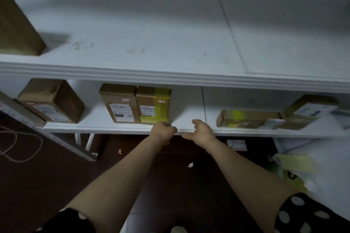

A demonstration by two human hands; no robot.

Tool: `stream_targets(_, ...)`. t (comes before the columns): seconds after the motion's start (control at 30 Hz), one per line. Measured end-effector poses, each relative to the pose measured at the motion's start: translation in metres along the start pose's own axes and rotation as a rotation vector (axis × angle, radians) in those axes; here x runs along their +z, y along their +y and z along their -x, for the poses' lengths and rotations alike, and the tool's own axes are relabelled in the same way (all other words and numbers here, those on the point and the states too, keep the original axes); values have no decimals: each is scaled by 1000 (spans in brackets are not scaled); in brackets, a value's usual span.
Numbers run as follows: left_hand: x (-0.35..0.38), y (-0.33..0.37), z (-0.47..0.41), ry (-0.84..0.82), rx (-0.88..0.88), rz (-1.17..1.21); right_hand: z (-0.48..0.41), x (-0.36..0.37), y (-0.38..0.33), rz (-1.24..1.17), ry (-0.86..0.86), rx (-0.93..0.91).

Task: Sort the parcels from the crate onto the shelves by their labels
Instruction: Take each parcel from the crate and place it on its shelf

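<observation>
In the head view, the yellow-taped parcel stands upright at the near edge of the lower shelf, touching a plain parcel on its left. A knock from the knuckles could tip it to the floor. Both arms reach forward. The left hand sits at the parcel's near right corner, its grip curled into a fist around nothing. The right hand hovers just to the right, its grip loosely open and empty.

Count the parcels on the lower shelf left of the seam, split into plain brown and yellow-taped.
Plain brown parcels: 2
Yellow-taped parcels: 1
Total: 3
</observation>
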State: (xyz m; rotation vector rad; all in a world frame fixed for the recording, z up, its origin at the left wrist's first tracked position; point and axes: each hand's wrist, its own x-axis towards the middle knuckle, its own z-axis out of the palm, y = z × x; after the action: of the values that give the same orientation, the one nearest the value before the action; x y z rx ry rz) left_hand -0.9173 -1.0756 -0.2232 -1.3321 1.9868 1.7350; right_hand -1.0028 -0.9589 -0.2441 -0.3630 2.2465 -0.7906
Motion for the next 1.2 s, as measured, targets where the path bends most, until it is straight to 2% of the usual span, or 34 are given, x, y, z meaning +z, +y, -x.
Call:
stream_targets(0.13,27,33,44,-130,308,-649,66,-44,11,4,91,52)
stream_targets(0.23,47,51,81,-203,518,-973,126,-68,32,8,205,133)
stream_targets(0.43,93,52,158,-373,845,-1319,252,-63,90,-144,469,410)
stream_targets(0.6,155,21,241,-567,1027,-1459,369,-22,144,-346,703,575)
stream_targets(0.83,246,-86,420,-876,1360,-1593,572,58,220,-613,1025,806)
stream_targets(1.0,286,-221,581,-1098,1599,-1618,737,163,276,-791,1202,1000)
stream_targets(1.2,293,-376,752,-1385,1851,-1720,917,292,316,-948,1386,1259)
